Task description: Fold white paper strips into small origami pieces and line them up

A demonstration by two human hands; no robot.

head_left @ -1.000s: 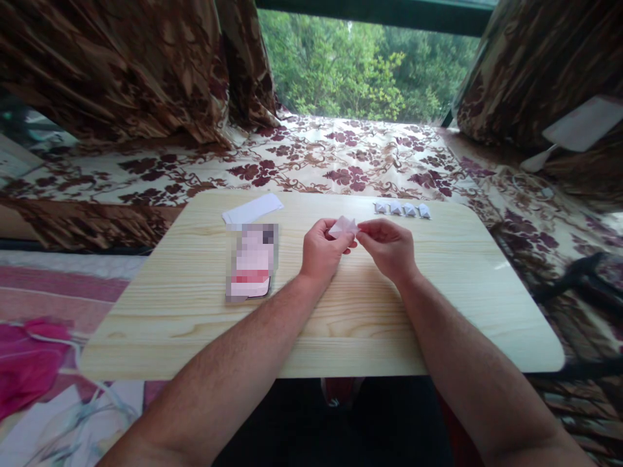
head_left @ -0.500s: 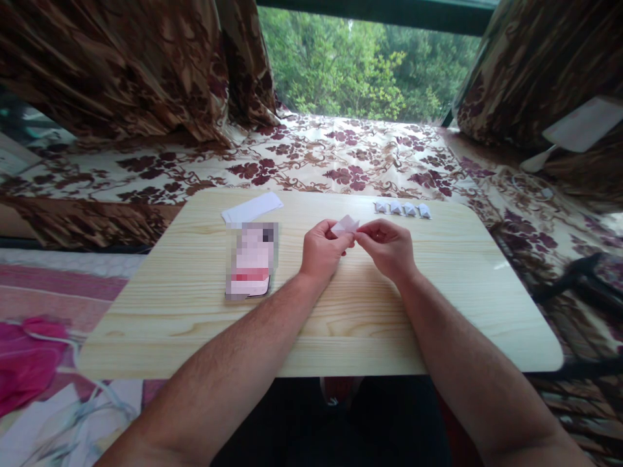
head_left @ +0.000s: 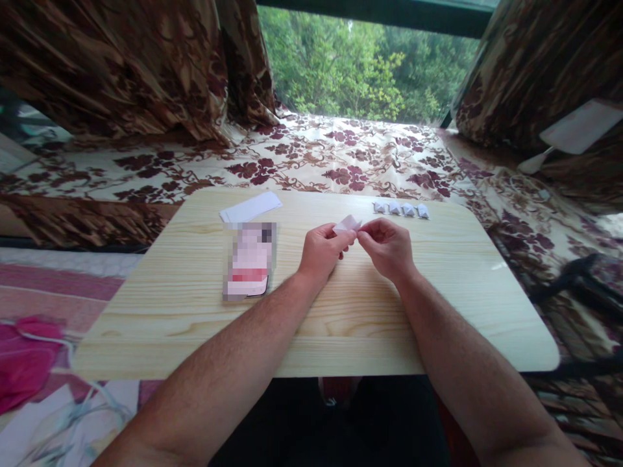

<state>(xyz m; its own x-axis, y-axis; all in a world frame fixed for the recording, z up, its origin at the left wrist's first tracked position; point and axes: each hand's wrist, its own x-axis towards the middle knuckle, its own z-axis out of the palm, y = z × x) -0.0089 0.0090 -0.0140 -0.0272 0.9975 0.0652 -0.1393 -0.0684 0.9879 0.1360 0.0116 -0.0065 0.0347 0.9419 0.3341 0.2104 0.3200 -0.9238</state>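
Note:
A small folded piece of white paper point(head_left: 347, 224) is held above the middle of the wooden table. My left hand point(head_left: 322, 251) is closed on its left and lower side, thumb on top. My right hand point(head_left: 388, 246) pinches the paper's right corner between thumb and index finger. The exact folds are too small to make out. Just beyond my right hand, several small folded white paper shapes point(head_left: 394, 208) stand in a row near the table's far edge.
On the light wooden table point(head_left: 146, 324), a stack of white paper strips point(head_left: 250, 207) lies at the back left. A phone point(head_left: 249, 259), partly blurred out, lies in front of it. Behind the table is a ledge with flowered cloth point(head_left: 350, 152). A white lamp point(head_left: 579, 126) stands at right.
Both hands stay almost in place on the paper. The paper's upper edge looks slightly lower and tilted more to the right. The view has shifted a little.

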